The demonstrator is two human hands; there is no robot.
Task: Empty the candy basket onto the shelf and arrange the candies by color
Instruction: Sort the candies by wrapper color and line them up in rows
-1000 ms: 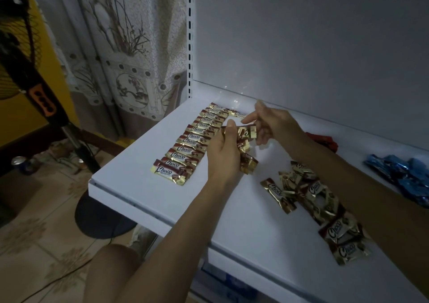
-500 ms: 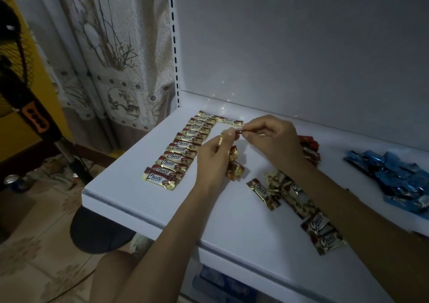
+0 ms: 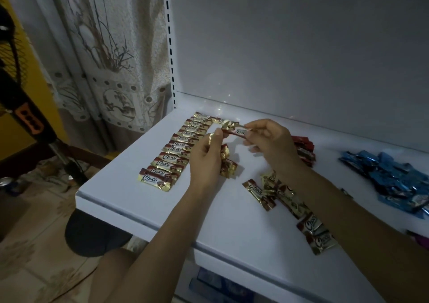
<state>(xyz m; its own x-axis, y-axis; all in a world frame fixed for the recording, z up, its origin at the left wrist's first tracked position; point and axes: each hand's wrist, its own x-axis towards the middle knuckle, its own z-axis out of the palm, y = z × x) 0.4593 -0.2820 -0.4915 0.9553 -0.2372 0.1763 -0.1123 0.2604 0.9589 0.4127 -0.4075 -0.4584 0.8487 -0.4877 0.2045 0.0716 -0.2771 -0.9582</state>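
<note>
1. On the left half of the view, a white shelf (image 3: pixel 144 200) ran from the near edge back to a grey panel (image 3: pixel 301 47). A patterned curtain (image 3: pixel 111 59) hung beyond its left end, and a fan (image 3: pixel 25 117) stood on the floor further left.
2. The blue candies (image 3: pixel 394 182) lay heaped at the far right of the shelf, well apart from the rest.
3. The row (image 3: pixel 176 154) of gold "Choco" candies ran from near left to far right along the shelf's left part. Each candy lay crosswise to that line and overlapped the next.
4. The pile (image 3: pixel 290 200) of loose gold candies lay under the right forearm, their long axes at mixed angles.
5. The red candies (image 3: pixel 304 149) lay just behind the right wrist, partly hidden by it.
6. The left hand (image 3: pixel 205 161) was beside the row, its fingers curled round a bunch (image 3: pixel 226 165) of gold candies that hung below the palm.
7. The right hand (image 3: pixel 271 142) was above the shelf near the row's far end, with thumb and fingertips pinched on one candy (image 3: pixel 236 131).
8. That candy was off the shelf, between the two hands. Its long axis ran roughly left to right, and its crimped gold end pointed left toward the row.
</note>
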